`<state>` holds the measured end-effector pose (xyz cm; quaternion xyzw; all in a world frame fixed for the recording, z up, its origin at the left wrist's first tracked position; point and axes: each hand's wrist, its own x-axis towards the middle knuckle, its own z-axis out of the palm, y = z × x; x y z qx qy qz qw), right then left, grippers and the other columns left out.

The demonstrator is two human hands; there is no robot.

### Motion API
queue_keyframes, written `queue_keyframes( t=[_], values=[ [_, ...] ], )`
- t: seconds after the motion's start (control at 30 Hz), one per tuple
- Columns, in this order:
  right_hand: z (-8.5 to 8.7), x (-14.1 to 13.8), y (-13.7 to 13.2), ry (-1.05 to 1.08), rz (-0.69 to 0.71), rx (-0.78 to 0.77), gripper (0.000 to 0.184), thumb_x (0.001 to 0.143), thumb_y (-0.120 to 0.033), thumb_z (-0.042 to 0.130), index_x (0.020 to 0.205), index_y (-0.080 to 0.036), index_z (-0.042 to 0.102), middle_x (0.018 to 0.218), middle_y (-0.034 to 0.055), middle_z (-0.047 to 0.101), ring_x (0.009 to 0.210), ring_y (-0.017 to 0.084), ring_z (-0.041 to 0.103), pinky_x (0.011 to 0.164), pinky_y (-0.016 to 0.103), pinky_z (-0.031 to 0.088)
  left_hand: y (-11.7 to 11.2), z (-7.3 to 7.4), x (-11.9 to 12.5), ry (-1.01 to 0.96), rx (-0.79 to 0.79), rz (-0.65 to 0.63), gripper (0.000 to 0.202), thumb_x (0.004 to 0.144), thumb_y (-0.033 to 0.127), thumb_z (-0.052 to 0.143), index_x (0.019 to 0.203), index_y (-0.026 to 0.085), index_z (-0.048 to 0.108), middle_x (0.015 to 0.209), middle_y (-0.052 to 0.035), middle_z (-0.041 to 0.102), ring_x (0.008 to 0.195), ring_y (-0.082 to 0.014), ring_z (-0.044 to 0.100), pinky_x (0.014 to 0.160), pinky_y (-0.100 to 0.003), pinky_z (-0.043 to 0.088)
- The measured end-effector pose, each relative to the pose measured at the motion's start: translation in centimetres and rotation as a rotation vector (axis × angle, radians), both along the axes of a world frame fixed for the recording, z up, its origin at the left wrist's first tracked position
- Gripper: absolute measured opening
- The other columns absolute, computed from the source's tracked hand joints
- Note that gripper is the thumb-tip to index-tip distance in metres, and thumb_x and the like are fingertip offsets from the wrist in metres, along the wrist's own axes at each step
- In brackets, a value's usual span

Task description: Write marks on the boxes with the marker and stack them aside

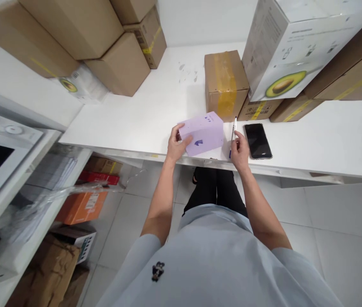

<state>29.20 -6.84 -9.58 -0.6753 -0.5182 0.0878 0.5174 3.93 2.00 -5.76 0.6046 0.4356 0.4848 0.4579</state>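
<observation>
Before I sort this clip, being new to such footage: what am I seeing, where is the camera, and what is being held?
No machine here: a person works bare-handed, and the single picture comes from a camera on their head, looking down. The left hand grips a lilac cardboard box on the white counter. The right hand holds a slim white pen beside it. A black smartphone lies flat to the right. Behind stand a brown taped carton and a white box printed with an avocado.
</observation>
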Motion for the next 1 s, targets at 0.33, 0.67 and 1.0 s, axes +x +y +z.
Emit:
queue_keyframes(
  t=[0.33, 0.67, 1.0],
  values=[
    [0.7, 0.0, -0.5, 0.168, 0.050, 0.029, 0.029, 0.089, -0.031, 0.050, 0.101, -0.024, 0.076, 0.086, 0.0028, 0.061, 0.079, 0.017, 0.059, 0.080, 0.036, 0.051, 0.4, 0.8, 0.2, -0.002, -0.230, 0.090, 0.059, 0.077, 0.076, 0.066, 0.099, 0.022, 0.059, 0.091, -0.0041, 0.064, 0.081, -0.0178, 0.063, 0.073, -0.032, 0.052],
    [-0.2, 0.4, -0.1, 0.447, 0.115, 0.152, 0.031, 0.076, -0.034, 0.065, 0.105, -0.026, 0.056, 0.089, -0.0021, 0.059, 0.072, 0.013, 0.059, 0.073, 0.029, 0.052, 0.8, -1.8, 0.8, 0.022, -0.215, 0.214, 0.057, 0.083, 0.076, 0.060, 0.100, 0.022, 0.064, 0.105, -0.0093, 0.066, 0.103, -0.0247, 0.064, 0.092, -0.040, 0.053],
    [3.6, -1.1, 0.0, 0.145, 0.107, 0.255, 0.019, 0.098, -0.042, 0.051, 0.104, -0.024, 0.054, 0.104, 0.0039, 0.069, 0.084, 0.016, 0.072, 0.087, 0.038, 0.056, -9.0, -4.1, 1.4, -0.102, 0.166, 0.306, 0.061, 0.086, 0.059, 0.069, 0.136, 0.028, 0.051, 0.131, -0.0119, 0.062, 0.121, -0.0245, 0.064, 0.106, -0.044, 0.052]
  ],
)
